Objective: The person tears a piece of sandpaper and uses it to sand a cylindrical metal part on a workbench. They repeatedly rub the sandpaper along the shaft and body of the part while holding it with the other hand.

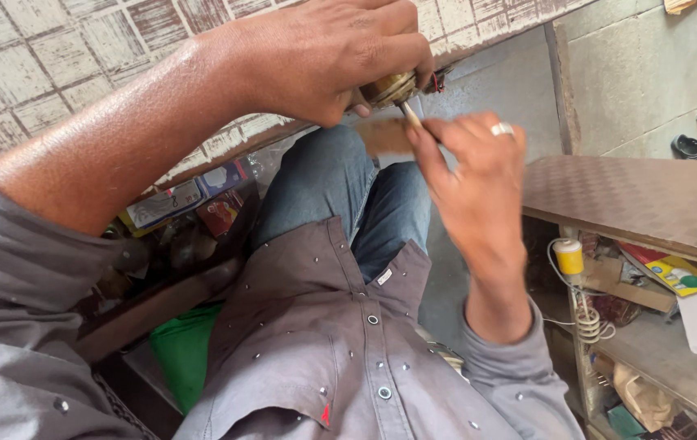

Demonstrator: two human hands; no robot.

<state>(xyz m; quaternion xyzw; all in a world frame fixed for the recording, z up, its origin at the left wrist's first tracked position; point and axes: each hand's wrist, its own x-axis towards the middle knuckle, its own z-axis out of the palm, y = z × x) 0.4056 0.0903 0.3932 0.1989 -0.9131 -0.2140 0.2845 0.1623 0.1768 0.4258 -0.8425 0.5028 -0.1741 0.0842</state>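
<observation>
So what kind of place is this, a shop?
Probably a small repair workshop: cluttered wooden shelves holding a yellow thread spool and coiled wire, and hands working a brass-coloured round part.

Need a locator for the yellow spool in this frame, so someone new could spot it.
Start at the brown patterned shelf top on the right. Just under its front edge, by the shelf's upright post, sits a small yellow spool. It alone is bright yellow and cylindrical; a pale wire coil hangs below it.
</observation>
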